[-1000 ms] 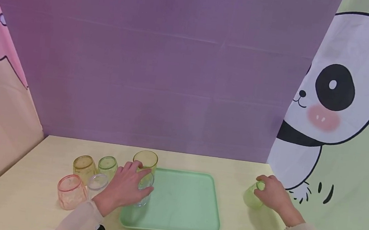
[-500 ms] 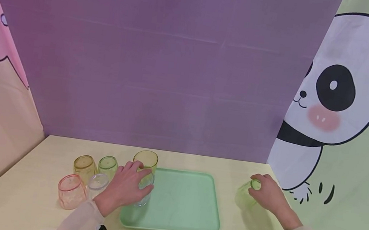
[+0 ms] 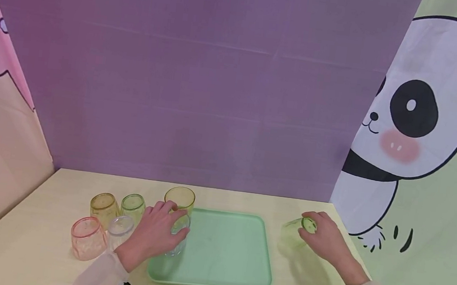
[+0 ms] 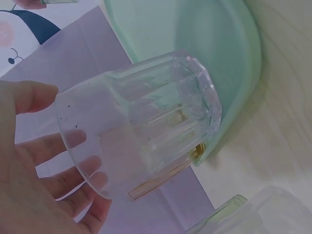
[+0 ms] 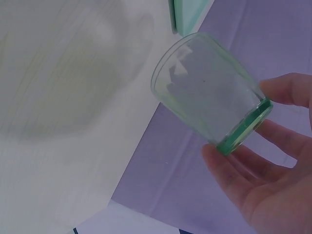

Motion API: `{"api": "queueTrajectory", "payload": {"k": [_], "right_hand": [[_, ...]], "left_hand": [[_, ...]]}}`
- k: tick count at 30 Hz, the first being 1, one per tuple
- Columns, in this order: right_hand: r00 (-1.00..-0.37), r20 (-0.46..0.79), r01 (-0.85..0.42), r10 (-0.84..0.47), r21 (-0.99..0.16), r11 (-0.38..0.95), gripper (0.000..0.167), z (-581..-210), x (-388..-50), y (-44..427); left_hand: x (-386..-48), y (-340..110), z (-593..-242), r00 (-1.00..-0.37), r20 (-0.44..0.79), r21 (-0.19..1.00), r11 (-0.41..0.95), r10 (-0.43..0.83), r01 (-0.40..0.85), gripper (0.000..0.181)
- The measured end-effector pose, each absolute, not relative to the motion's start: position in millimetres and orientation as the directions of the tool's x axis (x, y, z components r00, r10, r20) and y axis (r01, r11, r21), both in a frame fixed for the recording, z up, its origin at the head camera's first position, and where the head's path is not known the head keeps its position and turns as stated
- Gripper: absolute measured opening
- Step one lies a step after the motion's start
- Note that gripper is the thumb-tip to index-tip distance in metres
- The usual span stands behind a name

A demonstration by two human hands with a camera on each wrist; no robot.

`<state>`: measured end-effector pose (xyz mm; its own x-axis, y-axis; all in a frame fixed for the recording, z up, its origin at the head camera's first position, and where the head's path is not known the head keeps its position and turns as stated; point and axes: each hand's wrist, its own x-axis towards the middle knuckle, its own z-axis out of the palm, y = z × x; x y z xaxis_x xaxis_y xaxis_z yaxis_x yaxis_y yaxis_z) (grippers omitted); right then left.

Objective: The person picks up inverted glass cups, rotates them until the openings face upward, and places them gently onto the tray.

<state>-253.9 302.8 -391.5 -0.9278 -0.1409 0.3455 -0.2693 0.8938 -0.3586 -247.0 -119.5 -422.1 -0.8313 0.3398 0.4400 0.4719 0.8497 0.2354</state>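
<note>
My left hand point(image 3: 155, 232) holds a clear glass point(image 4: 161, 117) near its rim. The glass stands upright at the left side of the mint-green tray point(image 3: 232, 256). Behind it, a yellow glass point(image 3: 180, 196) stands at the tray's back left corner. Over the table to the right of the tray, my right hand point(image 3: 325, 237) grips a light green glass point(image 5: 204, 87) by its base between thumb and fingers. That glass is tilted, its mouth pointing down and away from the palm.
Left of the tray several glasses stand mouth down: a pink one point(image 3: 88, 239), an amber one point(image 3: 104, 208), a green one point(image 3: 134, 204) and a pale clear one point(image 3: 120, 229), partly behind the left forearm. A purple cloth point(image 3: 201, 87) rises behind the table.
My right hand has moved left toward the tray with the light green glass, which has tilted further. The left hand and the clear glass have stayed in place.
</note>
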Motion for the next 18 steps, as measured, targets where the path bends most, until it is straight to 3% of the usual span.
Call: {"api": "queueTrajectory", "payload": {"k": [18], "right_hand": [[-0.908,0.393,-0.352,-0.144,-0.529,0.773,0.036,-388.6,-243.9,275.9]], "left_hand": [[-249.2,-113.8,-419.0,-0.766,0.578,0.348,0.764,0.281,0.543,0.026]]}}
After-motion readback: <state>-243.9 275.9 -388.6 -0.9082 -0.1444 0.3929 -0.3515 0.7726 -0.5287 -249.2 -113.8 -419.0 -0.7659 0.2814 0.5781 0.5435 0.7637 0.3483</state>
